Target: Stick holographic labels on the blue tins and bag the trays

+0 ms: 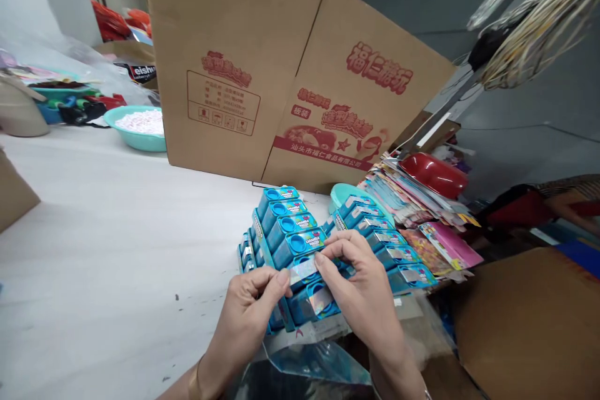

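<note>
A row of small blue toy boxes [291, 225] with round wells and colourful labels stands on the white table [103, 231], near its front edge. My left hand [250, 309] and my right hand [359, 287] pinch the two ends of a shiny label strip [303, 271] laid across one of the nearest boxes. A second slanting row of the same blue boxes [384, 240] lies just to the right. A clear plastic bag [309, 359] sits below my hands.
A large brown carton [244, 62] with red print stands behind the boxes. A teal bowl [135, 128] of white pieces sits at the left. Printed cards [422, 200] and a red tray [434, 174] pile up on the right. Cardboard [529, 319] lies at lower right.
</note>
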`<state>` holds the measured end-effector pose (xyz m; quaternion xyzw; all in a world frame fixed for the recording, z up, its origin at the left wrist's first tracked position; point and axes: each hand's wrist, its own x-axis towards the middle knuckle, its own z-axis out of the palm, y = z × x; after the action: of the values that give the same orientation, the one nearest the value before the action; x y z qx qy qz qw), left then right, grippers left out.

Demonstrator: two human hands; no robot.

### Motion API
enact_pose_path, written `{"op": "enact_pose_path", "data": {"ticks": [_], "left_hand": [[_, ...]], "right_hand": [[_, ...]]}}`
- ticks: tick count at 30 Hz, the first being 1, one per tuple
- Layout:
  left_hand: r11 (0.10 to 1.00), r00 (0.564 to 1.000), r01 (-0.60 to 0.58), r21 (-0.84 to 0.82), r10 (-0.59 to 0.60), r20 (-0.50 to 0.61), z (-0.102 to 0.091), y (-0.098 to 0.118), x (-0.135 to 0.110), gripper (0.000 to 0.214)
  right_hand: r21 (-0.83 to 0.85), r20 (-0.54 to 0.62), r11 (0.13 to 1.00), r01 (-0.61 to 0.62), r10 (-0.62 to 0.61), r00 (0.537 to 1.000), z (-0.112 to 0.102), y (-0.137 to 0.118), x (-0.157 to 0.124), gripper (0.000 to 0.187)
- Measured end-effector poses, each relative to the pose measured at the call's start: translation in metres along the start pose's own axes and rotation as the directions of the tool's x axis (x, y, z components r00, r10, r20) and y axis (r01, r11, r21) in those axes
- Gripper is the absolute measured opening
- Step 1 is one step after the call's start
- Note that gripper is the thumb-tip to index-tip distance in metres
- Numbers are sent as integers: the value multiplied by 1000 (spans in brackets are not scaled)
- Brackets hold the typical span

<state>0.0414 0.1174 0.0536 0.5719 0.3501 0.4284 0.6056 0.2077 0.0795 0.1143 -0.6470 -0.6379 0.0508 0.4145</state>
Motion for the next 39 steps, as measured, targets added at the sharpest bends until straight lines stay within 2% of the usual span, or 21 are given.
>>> {"op": "enact_pose_path", "data": {"ticks": [1,3,7,9,10,12,13,14,16,18,21,23,26,28,31,33,35,37,39], "left_hand": [[1000,1000,14,-19,-13,19,1,-3,2,47],[997,996,52,-56,-48,69,2,-11,7,49],[993,991,96,-72,-88,100,-3,-22,7,55],[995,995,85,-56,-82,63,-8,-19,0,55],[996,997,70,-52,-69,32,-10,-15,-5,54],[998,999,18,-54,-20,-39,-12,-2,-17,54],[998,997,-18,-57,13,-74,-12,5,-22,54],[996,993,-57,-63,50,-105,-11,12,-26,53],[989,984,-117,-85,104,-142,-7,24,-32,48],[984,982,-134,-116,116,-147,-4,30,-35,42],[977,996,-70,-201,58,-68,-4,33,-38,39],[969,1000,-28,-244,27,-6,-9,33,-41,38],[977,999,-23,-212,33,41,-16,33,-47,35],[985,998,-56,-164,58,4,-15,33,-51,32],[987,990,-115,-116,104,-97,-7,35,-56,31],[985,990,-121,-120,110,-93,-4,36,-58,31],[990,995,-93,-105,90,-37,-5,37,-59,30],[998,996,-55,-37,57,64,-10,37,-60,27],[997,985,-35,63,24,168,-12,37,-61,36]], "right_hand": [[15,5,1000,-13,13,1000,1,2,-1,18],[48,-18,997,-52,53,998,4,6,-2,4],[105,-58,990,-99,106,993,4,15,0,32],[73,-87,997,-28,34,996,2,11,-4,32],[29,-137,999,32,-28,990,0,5,-9,31],[-64,-251,984,166,-177,952,-2,-14,-25,32],[-91,-272,970,227,-244,931,-2,-24,-36,32],[-96,-248,953,286,-301,921,-1,-35,-47,33],[-75,-118,922,379,-386,915,5,-50,-69,35],[-52,4,913,404,-405,914,15,-56,-85,36],[33,76,948,316,-318,945,26,-46,-94,29],[101,118,966,239,-250,961,23,-37,-94,31],[142,154,977,158,-179,972,12,-29,-97,31],[156,185,980,125,-154,971,10,-31,-103,33],[192,209,968,161,-201,957,17,-37,-113,43],[195,187,958,208,-245,951,22,-39,-116,43],[179,166,961,210,-240,956,20,-37,-115,40],[135,161,971,199,-220,962,10,-33,-111,37],[71,176,975,209,-219,960,-1,-28,-107,35]]}}
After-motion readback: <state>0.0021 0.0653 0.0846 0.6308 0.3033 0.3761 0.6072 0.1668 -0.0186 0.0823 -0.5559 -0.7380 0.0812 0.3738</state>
